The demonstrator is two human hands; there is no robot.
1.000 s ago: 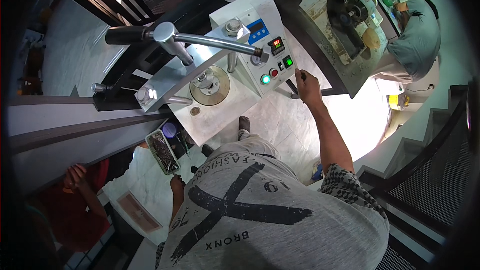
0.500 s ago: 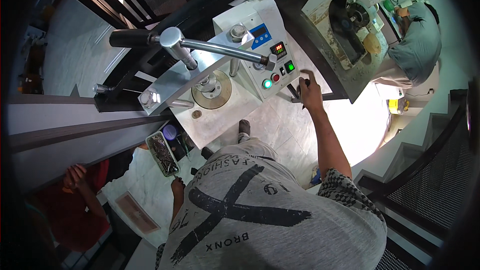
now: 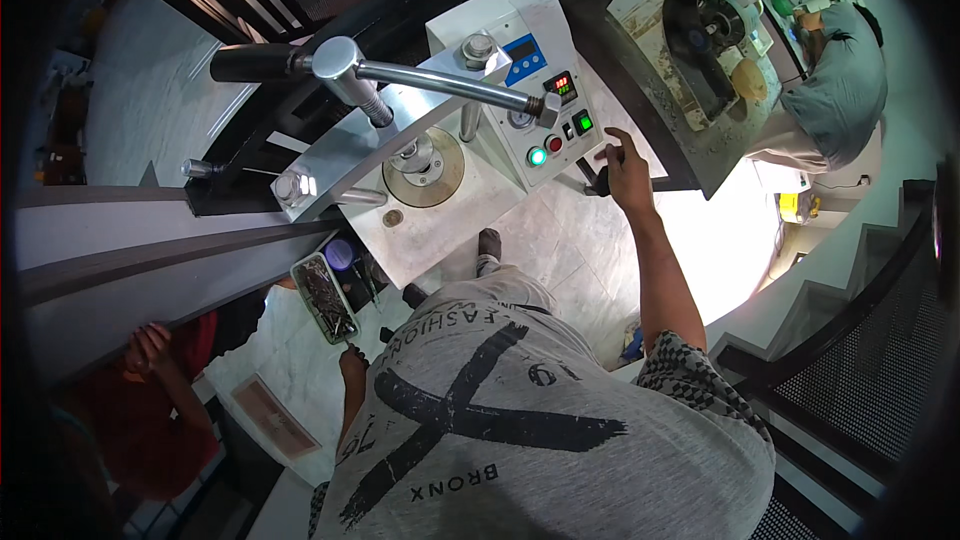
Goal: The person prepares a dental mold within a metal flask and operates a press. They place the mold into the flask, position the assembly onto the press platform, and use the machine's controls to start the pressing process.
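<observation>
A white press (image 3: 430, 230) with a metal crossbar (image 3: 400, 130) stands in front of me. Across its top lies a steel lever (image 3: 450, 83) with a black grip. My right hand (image 3: 630, 178) is off the right side of its control panel (image 3: 545, 130), index finger partly stretched and thumb apart. It touches no button; a dark part lies by its fingertips. Low at my left side, my left hand (image 3: 353, 364) is closed beside the near end of a tray (image 3: 307, 292) of small metal pieces. What its fingers hold, if anything, is too small to make out.
A purple round lid (image 3: 340, 254) sits beside the tray. A dirty, open-topped machine (image 3: 632, 18) stands on a dark bench at right. One person (image 3: 840, 90) bends at far right; another person's clasped hands (image 3: 150, 348) show at left. Dark stair railings (image 3: 850, 380) rise on the right.
My right hand has shifted slightly, its index finger rising a little nearer the panel's right edge. The left hand has barely moved. The press lies slightly higher in the view.
</observation>
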